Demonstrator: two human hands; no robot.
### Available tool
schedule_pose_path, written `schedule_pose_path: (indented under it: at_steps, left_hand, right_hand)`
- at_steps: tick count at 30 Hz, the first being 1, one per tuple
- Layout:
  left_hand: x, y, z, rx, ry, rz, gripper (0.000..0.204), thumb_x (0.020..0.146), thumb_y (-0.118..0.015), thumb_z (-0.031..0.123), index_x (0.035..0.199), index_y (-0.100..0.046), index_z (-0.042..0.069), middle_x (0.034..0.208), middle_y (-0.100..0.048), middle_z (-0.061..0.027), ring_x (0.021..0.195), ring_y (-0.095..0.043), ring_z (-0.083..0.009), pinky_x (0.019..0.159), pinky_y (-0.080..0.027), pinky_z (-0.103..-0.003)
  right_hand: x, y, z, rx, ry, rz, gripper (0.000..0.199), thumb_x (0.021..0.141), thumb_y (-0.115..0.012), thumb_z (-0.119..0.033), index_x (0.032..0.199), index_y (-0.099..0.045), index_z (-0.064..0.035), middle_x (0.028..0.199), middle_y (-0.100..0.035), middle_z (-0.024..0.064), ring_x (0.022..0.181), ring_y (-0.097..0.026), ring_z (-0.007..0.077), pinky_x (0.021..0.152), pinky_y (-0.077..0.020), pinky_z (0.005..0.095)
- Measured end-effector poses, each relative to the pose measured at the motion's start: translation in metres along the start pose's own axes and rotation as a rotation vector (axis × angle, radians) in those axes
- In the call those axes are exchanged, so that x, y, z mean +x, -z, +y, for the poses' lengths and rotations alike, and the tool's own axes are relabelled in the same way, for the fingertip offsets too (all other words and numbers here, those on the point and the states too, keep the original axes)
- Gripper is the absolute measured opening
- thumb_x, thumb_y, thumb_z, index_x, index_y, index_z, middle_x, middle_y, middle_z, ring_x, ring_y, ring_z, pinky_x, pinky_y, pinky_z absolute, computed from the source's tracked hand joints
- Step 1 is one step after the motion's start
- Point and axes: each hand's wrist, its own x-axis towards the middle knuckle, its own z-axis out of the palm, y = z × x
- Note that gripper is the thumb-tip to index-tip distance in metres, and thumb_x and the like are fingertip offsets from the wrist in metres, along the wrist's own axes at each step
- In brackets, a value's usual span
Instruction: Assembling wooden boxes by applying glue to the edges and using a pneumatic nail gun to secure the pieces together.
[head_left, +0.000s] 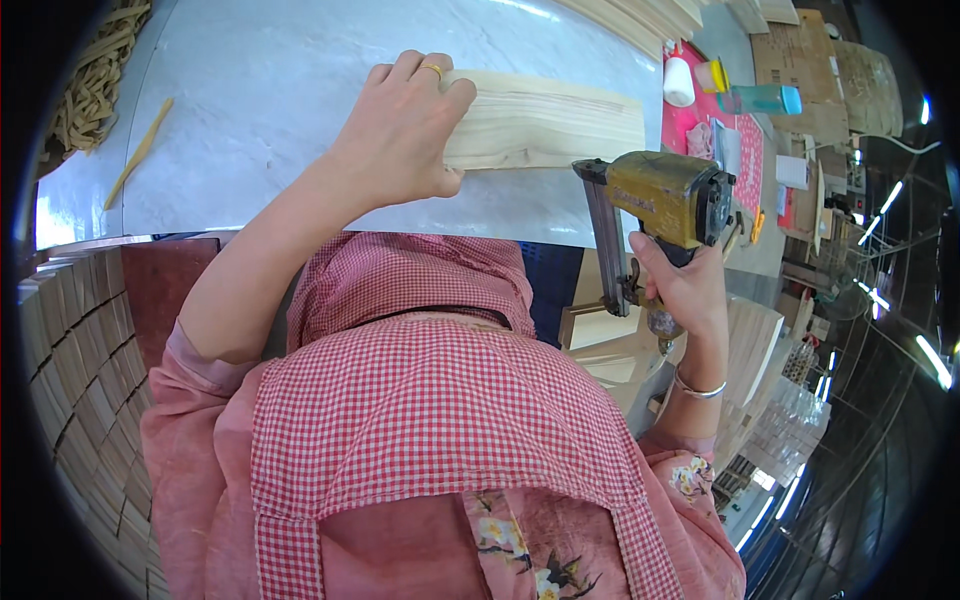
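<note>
The wooden board [550, 125] lay on the pale, marbled table [240, 130], in the upper middle of the frame. It was a flat, oblong piece, cream with a faint yellow cast, its grain running lengthwise in fine wavy lines. A darker brownish streak followed the upper side, and a small curved, knot-like mark showed near the lower edge; the right end looked cut straight across.

The left hand [405, 130], with a gold-coloured ring on one finger, reached over the board's left end. Its fingers were bent toward the upper edge and its thumb sat at the lower one, so that the end was clamped between them.

At right of centre, the right hand [690, 285] had its fingers wrapped around the handle of a nail gun [655, 200]. The tool's mustard-yellow body was scuffed and grimy, with a black cap at its right end, a long dark magazine slanting down on its left side and a worn metal fitting at the bottom. Its nose stood right by the board's lower right corner; whether the two touched could not be told.

A thin tan strip [140, 152] lay on the table at upper left.
</note>
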Motion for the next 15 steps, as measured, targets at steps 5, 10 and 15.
schedule_pose_path:
  at_steps: [5, 10, 15]
  left_hand:
    - [0.001, -0.002, -0.002, -0.017, 0.013, 0.002, 0.051, 0.055, -0.083, 0.022, 0.097, -0.057, 0.008, 0.126, -0.057, -0.015, 0.114, -0.05, -0.0324, 0.098, -0.042, -0.041]
    - [0.002, -0.004, -0.006, -0.041, -0.017, 0.029, 0.059, 0.052, -0.085, 0.027, 0.102, -0.063, 0.006, 0.123, -0.059, -0.018, 0.11, -0.052, -0.0321, 0.096, -0.043, -0.04]
    - [0.001, -0.004, -0.007, -0.089, 0.006, -0.008, 0.056, 0.055, -0.083, 0.023, 0.102, -0.056, 0.008, 0.13, -0.056, -0.0154, 0.113, -0.051, -0.0324, 0.099, -0.042, -0.041]
  right_hand:
    - [0.0, -0.003, 0.0, 0.058, -0.031, -0.008, 0.019, 0.088, -0.076, -0.012, 0.096, -0.068, 0.0035, 0.064, -0.06, 0.0023, 0.043, -0.047, 0.0088, 0.041, -0.038, 0.023]
    - [-0.004, -0.01, 0.005, 0.144, -0.094, 0.011, 0.017, 0.089, -0.075, -0.011, 0.094, -0.067, 0.0026, 0.063, -0.06, 0.0022, 0.043, -0.046, 0.0087, 0.04, -0.0384, 0.0226]
    - [-0.008, -0.016, 0.005, 0.179, -0.118, 0.037, 0.017, 0.089, -0.076, -0.011, 0.093, -0.067, 0.0023, 0.064, -0.06, 0.0021, 0.042, -0.046, 0.0086, 0.04, -0.0379, 0.0219]
